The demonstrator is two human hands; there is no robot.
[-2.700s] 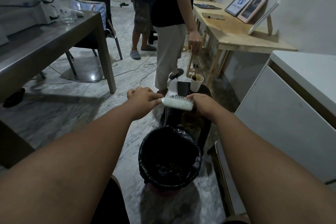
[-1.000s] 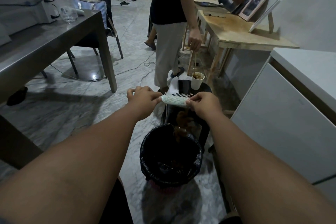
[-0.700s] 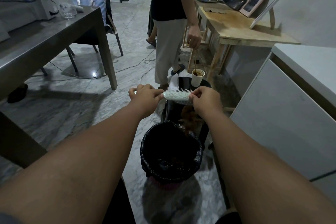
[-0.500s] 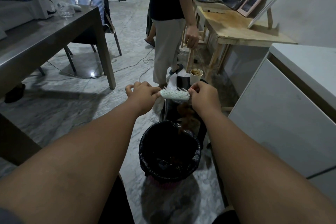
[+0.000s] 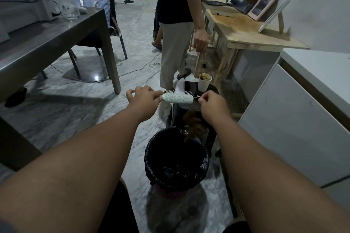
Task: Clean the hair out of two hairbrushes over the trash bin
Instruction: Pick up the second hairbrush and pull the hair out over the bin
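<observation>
A white hairbrush (image 5: 178, 98) lies sideways in the air, bristles pointing away from me, above and just behind the trash bin (image 5: 151, 149). The bin has a black liner. My left hand (image 5: 145, 96) grips the brush by its handle end. My right hand (image 5: 212, 105) is at the brush's other end with its fingers pinched together. A brown clump of hair (image 5: 191, 125) hangs below that hand, and its lower tip reaches the bin's far rim. A second brush cannot be made out for sure.
A black stool (image 5: 212, 89) behind the bin carries a paper cup (image 5: 204, 82), a dark phone (image 5: 191, 86) and a white item. A person (image 5: 174, 43) stands just beyond it. A grey table (image 5: 56, 38) is at the left and a white cabinet (image 5: 293, 119) at the right.
A brown hair clump has come off the brush and now hangs under my right hand over the bin. My hands and the brush have barely shifted.
</observation>
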